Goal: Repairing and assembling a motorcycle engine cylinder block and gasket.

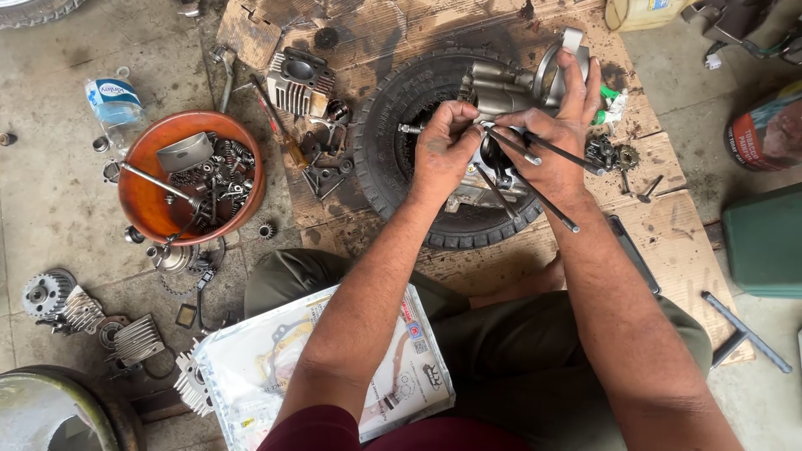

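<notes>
A grey metal engine case [507, 88] rests on a small black tyre [393, 142] laid flat on cardboard. Long dark studs [551, 205] stick out of the case toward me. My left hand [443, 150] pinches a small part at the case's near face, fingers closed on it. My right hand [558, 138] lies over the case, fingers stretched along its far side, thumb by the studs. What the left fingers hold is too small to name.
An orange bowl [142, 209] of springs, bolts and small parts sits left. A finned cylinder [298, 81], a screwdriver [280, 129], a water bottle [114, 102], gears [43, 292], a plastic gasket bag [276, 367] on my lap, a green container [764, 242] and a wrench [743, 332] lie around.
</notes>
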